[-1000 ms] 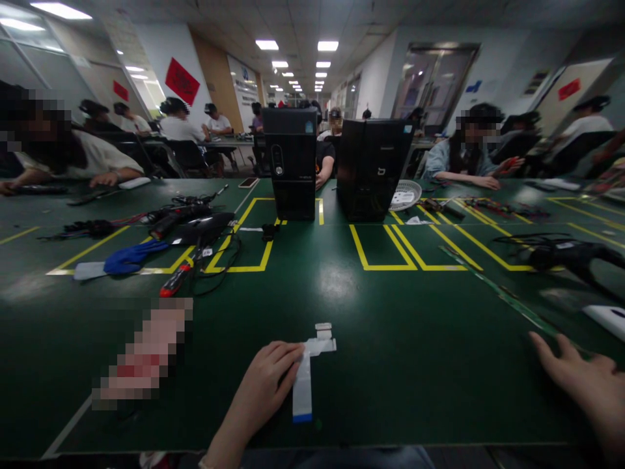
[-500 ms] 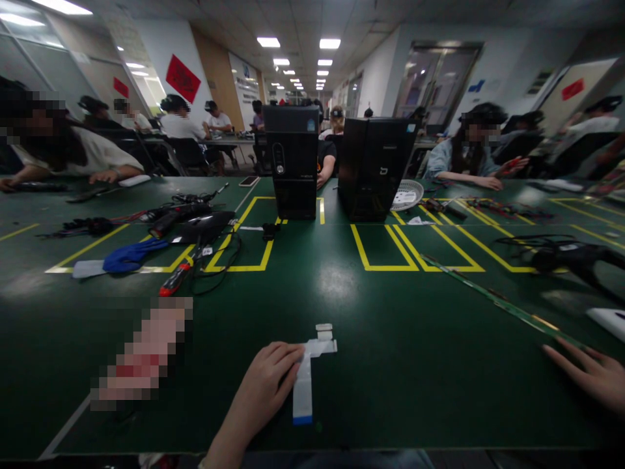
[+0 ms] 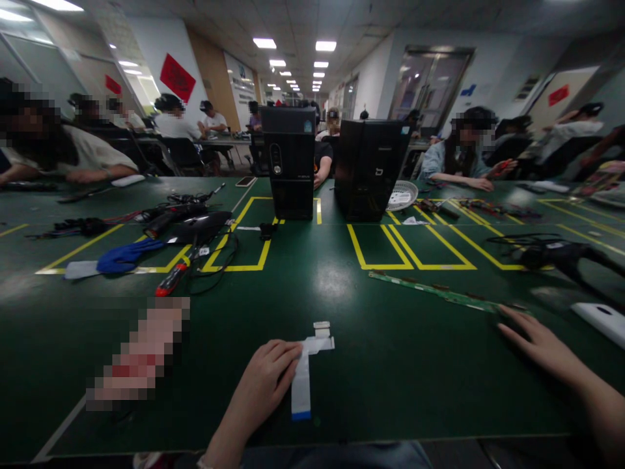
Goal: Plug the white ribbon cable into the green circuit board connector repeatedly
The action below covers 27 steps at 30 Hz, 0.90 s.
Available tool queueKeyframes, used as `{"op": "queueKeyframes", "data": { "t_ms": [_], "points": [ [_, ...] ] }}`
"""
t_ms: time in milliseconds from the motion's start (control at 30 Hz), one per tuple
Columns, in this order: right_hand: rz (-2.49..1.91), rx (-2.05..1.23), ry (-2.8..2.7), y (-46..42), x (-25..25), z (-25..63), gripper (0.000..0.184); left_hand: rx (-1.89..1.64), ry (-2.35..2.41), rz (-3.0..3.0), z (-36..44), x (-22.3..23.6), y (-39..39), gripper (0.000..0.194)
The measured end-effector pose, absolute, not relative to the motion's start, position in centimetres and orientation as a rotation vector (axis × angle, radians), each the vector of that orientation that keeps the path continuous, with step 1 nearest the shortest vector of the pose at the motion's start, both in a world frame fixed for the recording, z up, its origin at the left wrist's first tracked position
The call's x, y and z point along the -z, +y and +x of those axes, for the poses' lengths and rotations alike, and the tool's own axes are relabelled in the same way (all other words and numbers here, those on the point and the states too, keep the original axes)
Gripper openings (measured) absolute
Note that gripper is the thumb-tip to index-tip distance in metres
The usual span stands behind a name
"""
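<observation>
Near the table's front, my left hand [image 3: 267, 378] rests with its fingers bent together on the bend of a white flat ribbon cable [image 3: 301, 384]. The cable lies in an angled shape, with a blue tip towards me and a pale connector end at the top. On the right, my right hand [image 3: 541, 339] has its fingers on the near end of a long, thin green circuit board strip [image 3: 434, 293]. Its thumb stays below the strip's edge. That strip slants leftwards and away from me across the table; its held end is partly covered by the fingers.
Two black computer towers [image 3: 291, 169] stand at the back. Left lie a red-black screwdriver [image 3: 170, 280], a blue glove [image 3: 127, 256], cables and a blurred-out patch. A black stand [image 3: 551, 254], a white object [image 3: 600, 319] and a basket [image 3: 403, 195] are right. People sit around.
My right hand has moved left and slightly away from me with the circuit board strip, which lies at a flatter angle. My left hand and the ribbon cable stay in place.
</observation>
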State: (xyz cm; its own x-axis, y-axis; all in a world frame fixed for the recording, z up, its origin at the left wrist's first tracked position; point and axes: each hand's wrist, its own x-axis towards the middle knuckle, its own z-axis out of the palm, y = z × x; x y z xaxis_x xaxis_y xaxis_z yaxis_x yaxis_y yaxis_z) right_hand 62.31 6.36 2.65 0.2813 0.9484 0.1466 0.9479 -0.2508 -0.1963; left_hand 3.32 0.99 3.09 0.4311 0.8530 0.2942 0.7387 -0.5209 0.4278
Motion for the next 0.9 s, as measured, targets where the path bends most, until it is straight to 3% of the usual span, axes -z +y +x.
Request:
{"op": "queueKeyframes", "data": {
  "t_ms": [100,567,900],
  "points": [
    [-2.188,-0.238,-1.930,7.9,-2.3,60.2,0.076,-0.699,1.395,2.445,3.4,-3.2,1.0,0.027],
    [-1.727,-0.163,-2.513,10.7,-4.0,43.8,0.071,-0.699,1.370,2.478,3.5,-3.3,0.9,0.028],
    [-1.578,-0.191,-2.618,9.2,-4.1,36.2,0.072,-0.677,1.386,2.480,3.5,-3.2,0.9,0.027]
  ]
}}
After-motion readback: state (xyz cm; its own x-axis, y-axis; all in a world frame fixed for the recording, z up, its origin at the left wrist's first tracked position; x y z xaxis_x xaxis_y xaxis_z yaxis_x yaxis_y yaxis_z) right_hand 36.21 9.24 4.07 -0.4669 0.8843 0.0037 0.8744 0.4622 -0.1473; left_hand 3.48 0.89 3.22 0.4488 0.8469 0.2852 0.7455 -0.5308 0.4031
